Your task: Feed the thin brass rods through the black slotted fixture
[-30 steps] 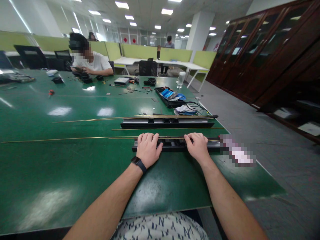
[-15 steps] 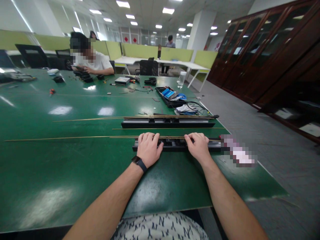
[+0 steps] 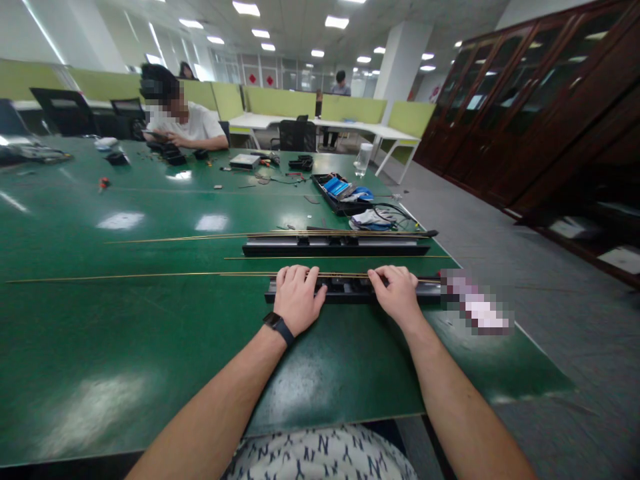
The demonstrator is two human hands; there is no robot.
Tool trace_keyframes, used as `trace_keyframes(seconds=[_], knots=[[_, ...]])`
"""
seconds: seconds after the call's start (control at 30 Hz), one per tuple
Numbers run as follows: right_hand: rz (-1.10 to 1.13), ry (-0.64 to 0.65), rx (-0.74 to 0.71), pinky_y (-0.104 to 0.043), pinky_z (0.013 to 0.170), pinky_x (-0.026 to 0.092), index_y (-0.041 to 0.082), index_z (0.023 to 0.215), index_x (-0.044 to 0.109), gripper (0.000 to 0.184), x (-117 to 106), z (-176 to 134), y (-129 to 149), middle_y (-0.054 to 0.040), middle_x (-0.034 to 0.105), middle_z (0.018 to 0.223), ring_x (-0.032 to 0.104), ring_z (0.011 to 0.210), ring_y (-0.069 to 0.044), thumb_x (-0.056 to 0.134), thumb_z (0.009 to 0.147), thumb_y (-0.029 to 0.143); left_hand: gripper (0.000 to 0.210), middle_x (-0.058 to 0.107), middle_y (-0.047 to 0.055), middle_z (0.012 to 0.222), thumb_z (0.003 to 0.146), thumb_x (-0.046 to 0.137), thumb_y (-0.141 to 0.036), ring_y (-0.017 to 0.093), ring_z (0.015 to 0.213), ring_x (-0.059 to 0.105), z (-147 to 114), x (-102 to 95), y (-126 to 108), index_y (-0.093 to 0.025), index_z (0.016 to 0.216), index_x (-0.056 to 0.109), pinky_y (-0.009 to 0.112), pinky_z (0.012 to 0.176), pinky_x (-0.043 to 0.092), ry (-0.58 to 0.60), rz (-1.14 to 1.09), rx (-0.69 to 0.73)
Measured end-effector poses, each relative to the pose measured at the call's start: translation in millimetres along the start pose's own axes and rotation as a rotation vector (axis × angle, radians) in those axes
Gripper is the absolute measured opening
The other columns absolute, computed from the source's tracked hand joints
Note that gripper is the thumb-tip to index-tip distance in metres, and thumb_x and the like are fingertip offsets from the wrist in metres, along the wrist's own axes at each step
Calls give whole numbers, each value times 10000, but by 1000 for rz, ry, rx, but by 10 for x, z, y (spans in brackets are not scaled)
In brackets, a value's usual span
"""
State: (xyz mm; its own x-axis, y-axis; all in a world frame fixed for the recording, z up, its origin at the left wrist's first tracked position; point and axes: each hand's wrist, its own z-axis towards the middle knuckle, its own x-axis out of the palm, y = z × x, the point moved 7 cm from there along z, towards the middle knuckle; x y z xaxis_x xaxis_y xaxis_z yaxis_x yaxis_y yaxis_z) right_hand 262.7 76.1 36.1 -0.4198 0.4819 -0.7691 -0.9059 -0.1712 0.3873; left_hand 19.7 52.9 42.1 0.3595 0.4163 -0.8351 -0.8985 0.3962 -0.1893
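Observation:
A long black and silver linear rail (image 3: pixel 345 298) lies lengthwise across the green table in front of me. My left hand (image 3: pixel 298 300) is laid over its left part, fingers curled across the far edge and thumb on the near side. Farther right, my right hand (image 3: pixel 396 293) bends over the same rail. Its thumb and forefinger are pinched together at a thin brass rod (image 3: pixel 150 275), which runs along the rail's far edge and reaches far out to the left. The contact under my fingers is partly hidden. A blurred-out object (image 3: pixel 480 307) lies beyond the rail's right end.
A second rail (image 3: pixel 335 250) with brass rods along it lies behind, and a loose rod (image 3: pixel 400 257) between the two. Farther back are a black tray (image 3: pixel 343 207), cables and a clear cup (image 3: pixel 363 160). A person (image 3: pixel 193 127) sits across the green table (image 3: pixel 150 347).
The long brass rod's left end sits very slightly farther left. Both hands stay at the same places on the rail.

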Motion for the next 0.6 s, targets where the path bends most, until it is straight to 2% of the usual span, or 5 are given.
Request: trace_keyframes(seconds=[0.17,0.6], knots=[[-3,-9,-1,-400,900,282,231,778,656,315,-9,-2,10,-44,716,857,541,947,-233,514,977,431,366,670,125,1159,972,540,-401,304,1172,556,0,12,11,-237,1290,613,503,1077,342,2,-7,-8],[15,10,0,-405,889,288,233,780,674,355,6,-4,11,-54,725,875,542,951,-242,520,980,484,365,665,123,1149,975,534,-405,302,1164,555,-5,15,13,-223,1280,616,498,1078,344,-8,-7,-2]])
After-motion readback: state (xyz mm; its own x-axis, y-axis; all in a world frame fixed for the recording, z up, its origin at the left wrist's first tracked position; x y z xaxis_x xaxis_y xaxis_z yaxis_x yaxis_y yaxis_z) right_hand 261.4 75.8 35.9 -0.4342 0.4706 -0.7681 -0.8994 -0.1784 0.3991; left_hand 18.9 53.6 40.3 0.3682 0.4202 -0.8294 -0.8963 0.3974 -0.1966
